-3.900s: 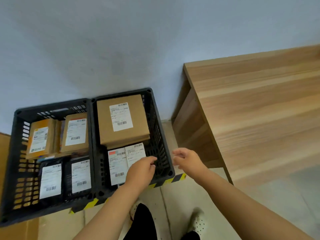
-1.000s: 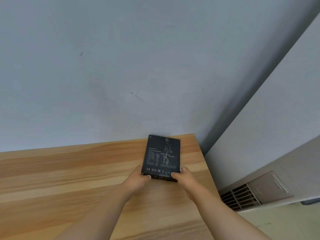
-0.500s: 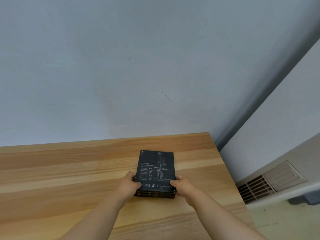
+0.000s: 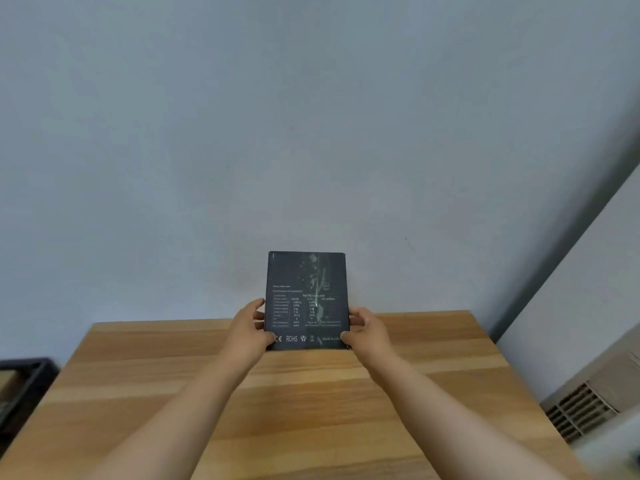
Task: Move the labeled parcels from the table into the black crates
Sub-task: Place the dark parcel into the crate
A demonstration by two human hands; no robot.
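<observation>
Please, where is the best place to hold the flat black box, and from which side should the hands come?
Grip the black box by its two long side edges near the lower end, one hand from each side, as the left hand and right hand do now. It is thin, flat and tilted up over the wooden table, so the narrow edges probably give the surest pinch.

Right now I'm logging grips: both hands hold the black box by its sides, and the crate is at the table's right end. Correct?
Not quite. The head view shows both hands, left and right, gripping the black box by its sides, but the crate is at the table's left end.
</observation>
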